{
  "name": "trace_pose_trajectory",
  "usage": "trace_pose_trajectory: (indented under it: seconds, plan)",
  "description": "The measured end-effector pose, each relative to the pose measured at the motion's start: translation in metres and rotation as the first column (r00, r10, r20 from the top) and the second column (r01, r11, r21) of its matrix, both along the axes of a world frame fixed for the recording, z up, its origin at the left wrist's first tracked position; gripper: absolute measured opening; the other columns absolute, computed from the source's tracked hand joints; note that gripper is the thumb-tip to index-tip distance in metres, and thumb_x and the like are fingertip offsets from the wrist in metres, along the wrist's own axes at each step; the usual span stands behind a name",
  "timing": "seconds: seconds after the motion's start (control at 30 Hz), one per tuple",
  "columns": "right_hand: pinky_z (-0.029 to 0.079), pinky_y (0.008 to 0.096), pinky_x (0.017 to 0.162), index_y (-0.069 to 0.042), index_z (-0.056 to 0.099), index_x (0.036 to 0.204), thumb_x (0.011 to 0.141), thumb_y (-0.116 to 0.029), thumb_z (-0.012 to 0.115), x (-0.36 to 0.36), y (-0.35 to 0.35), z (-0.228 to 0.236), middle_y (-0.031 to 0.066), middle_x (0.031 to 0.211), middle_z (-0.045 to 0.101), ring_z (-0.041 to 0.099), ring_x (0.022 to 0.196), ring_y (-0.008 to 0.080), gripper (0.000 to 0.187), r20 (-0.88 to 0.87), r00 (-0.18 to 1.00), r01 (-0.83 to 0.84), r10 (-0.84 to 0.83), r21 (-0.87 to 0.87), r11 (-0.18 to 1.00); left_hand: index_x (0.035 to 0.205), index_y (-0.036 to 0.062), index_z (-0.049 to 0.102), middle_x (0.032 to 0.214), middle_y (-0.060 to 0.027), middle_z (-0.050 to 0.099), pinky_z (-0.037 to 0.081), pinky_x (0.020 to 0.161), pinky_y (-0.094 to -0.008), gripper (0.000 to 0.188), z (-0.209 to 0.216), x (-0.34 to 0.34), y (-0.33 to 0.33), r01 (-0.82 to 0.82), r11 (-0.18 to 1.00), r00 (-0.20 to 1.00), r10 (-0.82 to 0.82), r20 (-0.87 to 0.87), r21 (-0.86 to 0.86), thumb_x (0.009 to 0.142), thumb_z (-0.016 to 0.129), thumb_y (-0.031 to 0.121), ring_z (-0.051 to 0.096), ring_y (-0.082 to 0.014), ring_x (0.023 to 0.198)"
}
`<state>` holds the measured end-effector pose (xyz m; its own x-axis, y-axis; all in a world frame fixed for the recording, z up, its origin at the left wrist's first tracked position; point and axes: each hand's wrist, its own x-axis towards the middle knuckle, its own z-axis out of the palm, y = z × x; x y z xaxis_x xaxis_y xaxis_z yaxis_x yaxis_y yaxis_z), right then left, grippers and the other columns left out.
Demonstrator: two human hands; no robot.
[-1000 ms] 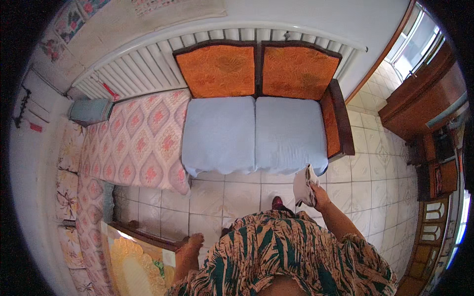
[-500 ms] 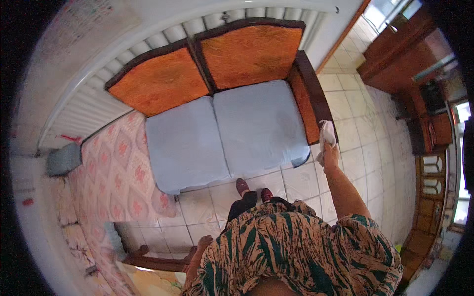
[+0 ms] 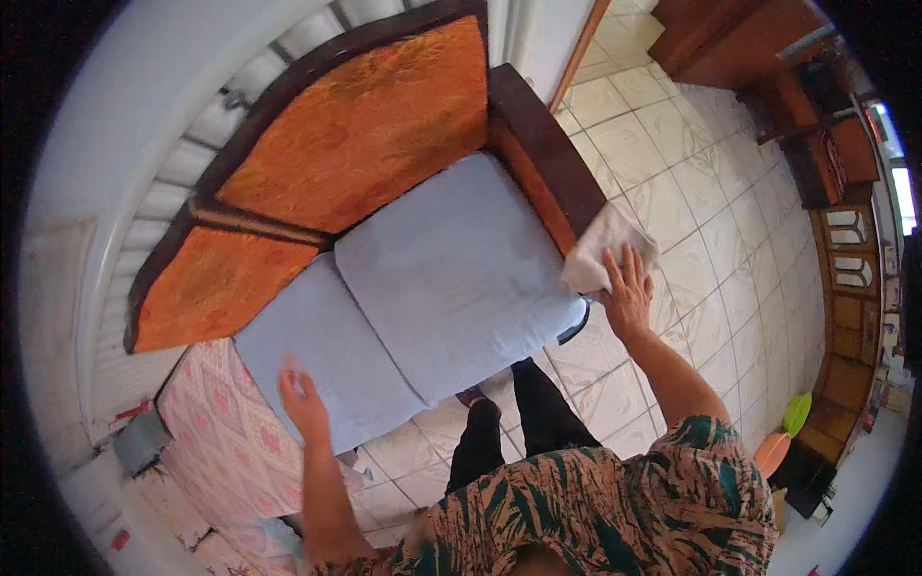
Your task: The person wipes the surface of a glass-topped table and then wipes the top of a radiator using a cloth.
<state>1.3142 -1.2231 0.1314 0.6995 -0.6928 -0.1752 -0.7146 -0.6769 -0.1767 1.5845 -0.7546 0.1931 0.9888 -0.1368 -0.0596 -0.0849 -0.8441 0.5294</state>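
Observation:
My right hand (image 3: 629,295) presses a pale, folded cloth (image 3: 612,245) against the front end of the sofa's dark armrest (image 3: 552,144). Its fingers lie spread over the cloth, which hides the armrest's tip. My left hand (image 3: 303,408) hangs in front of the left seat cushion (image 3: 336,326) with nothing in it. Its fingers are apart and slightly blurred. The sofa has light blue seat cushions (image 3: 451,278) and orange back panels (image 3: 375,115) in dark frames.
A pink patterned cover (image 3: 226,413) lies left of the sofa, beside a small grey box (image 3: 141,437). Ribbed white wall panelling (image 3: 173,197) runs behind. Tiled floor (image 3: 691,240) extends right to wooden cabinets (image 3: 850,254). Green (image 3: 797,413) and orange (image 3: 771,451) rounded objects stand lower right.
I am nearer the sofa and the view has turned. My right hand has gone from holding the bunched cloth at the armrest to spreading it there. My left hand has risen from low left.

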Motion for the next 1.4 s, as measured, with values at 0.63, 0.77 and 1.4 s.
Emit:
trace_pose_trajectory:
  seconds: [0.63,0.77,1.4]
  plan:
    - [0.032,0.0575,0.102,-0.029,0.035,0.144,0.081,-0.030,0.064,0.299,-0.132,-0.022,0.0135,0.153,0.023,0.025,0.139,0.0347,0.070,0.244,0.936,-0.249,0.254,-0.054,0.967,0.113,-0.0006,0.053,0.111,-0.0147,0.056,0.041,0.094,-0.0360,0.029,0.102,0.270,-0.232,0.138,0.990,0.823,-0.100,0.559,-0.025,0.099,0.045,0.023,0.054,-0.0271,0.106]
    - [0.036,0.0565,0.098,-0.029,0.040,0.141,0.081,-0.030,0.064,0.331,-0.142,-0.022,0.0138,0.150,0.027,0.030,0.135,0.0353,0.065,0.296,0.912,-0.279,0.283,-0.058,0.959,0.104,-0.0021,0.054,0.107,-0.0145,0.056,0.043,0.090,-0.0352,0.019,0.078,0.284,-0.209,0.028,0.999,0.752,-0.048,0.657,0.040,0.095,0.050,0.014,0.055,-0.0259,0.099]
    - [0.020,0.0615,0.105,-0.024,0.042,0.141,0.064,-0.017,0.075,-0.047,-0.030,0.022,0.0214,0.153,0.019,0.019,0.140,0.0434,0.084,-0.093,0.968,-0.197,0.235,0.307,0.931,0.099,0.0004,0.053,0.100,-0.0150,0.056,0.042,0.087,-0.0369,0.017,0.066,0.310,-0.216,-0.211,0.950,0.707,0.310,0.636,-0.229,0.085,0.053,0.009,0.055,-0.0297,0.094]
